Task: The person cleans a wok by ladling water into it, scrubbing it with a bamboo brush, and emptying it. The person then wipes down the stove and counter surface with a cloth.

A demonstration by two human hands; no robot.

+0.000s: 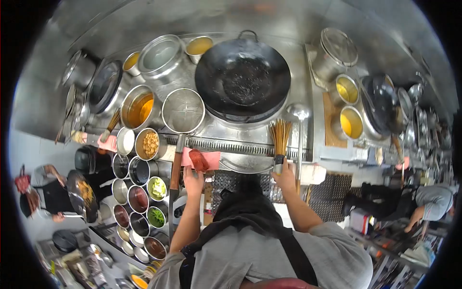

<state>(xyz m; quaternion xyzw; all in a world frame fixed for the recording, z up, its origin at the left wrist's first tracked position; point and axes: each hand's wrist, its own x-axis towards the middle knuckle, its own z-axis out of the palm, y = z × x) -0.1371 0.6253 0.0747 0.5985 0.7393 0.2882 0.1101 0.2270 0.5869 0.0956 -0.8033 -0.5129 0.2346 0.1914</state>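
At the stove's front edge, my left hand (193,181) is closed at a dark red cloth (198,160) that lies over a pink cloth (212,159). My right hand (285,177) is wrapped round the dark handle of a bamboo brush (280,136), its bristles pointing up toward the wok. The black wok (243,77) sits on the burner, its inside wet and shiny. A round strainer (183,111) with a wooden handle (176,171) lies left of the wok. To the right of the brush is a long-handled ladle (299,112).
Metal pots with orange liquid (140,110) and beans (148,144) stand left, above several ingredient tins (138,198). Yellow liquid fills a pot (351,123) at right. One person (45,190) holds a wok at far left; another person (430,202) stands far right.
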